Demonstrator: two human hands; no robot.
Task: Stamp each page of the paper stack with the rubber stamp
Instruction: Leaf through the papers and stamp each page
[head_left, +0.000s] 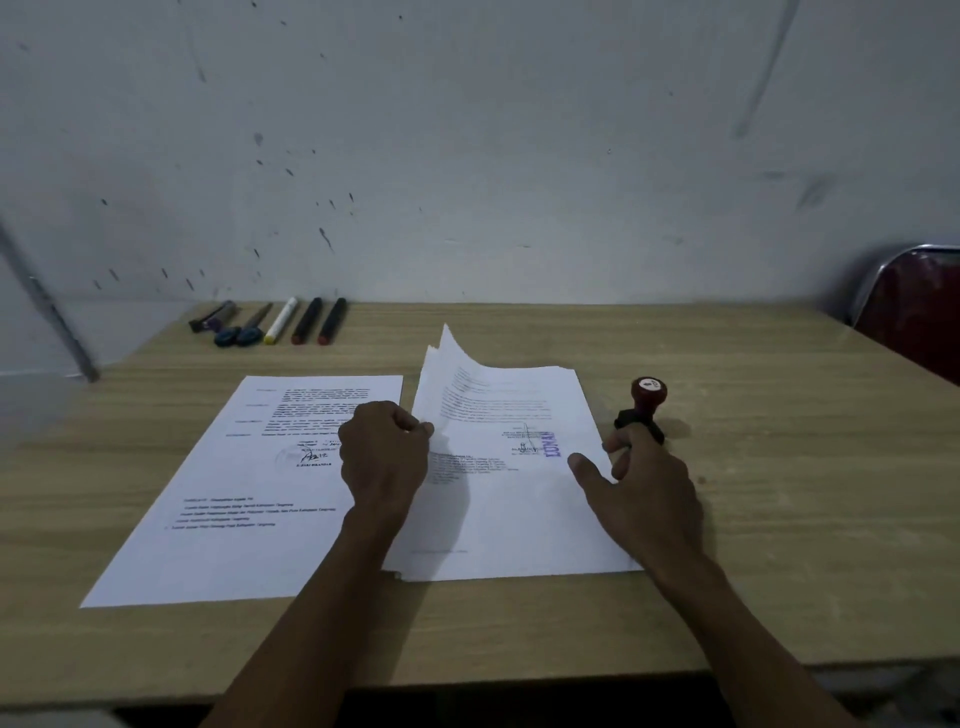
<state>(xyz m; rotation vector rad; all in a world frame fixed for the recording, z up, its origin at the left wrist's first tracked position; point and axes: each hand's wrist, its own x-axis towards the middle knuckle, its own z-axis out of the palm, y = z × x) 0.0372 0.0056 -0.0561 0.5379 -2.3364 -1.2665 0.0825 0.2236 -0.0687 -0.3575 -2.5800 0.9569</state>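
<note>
A stack of printed pages (519, 525) lies in the middle of the wooden table (779, 493). Its top page carries a blue stamp mark (554, 444). My left hand (384, 452) pinches that page's left edge, and the far left corner curls up off the stack. A single printed sheet (234, 519) lies flat to the left. The rubber stamp (647, 397), with a red knob and black base, stands upright just right of the stack. My right hand (649, 493) rests thumb-down on the stack's right edge, fingers spread beside the stamp's base.
Two black markers, a white marker, scissors and a pen (280, 322) lie in a row at the back left by the wall. A red chair with a chrome frame (914, 312) stands past the table's right corner. The front table edge runs below my forearms.
</note>
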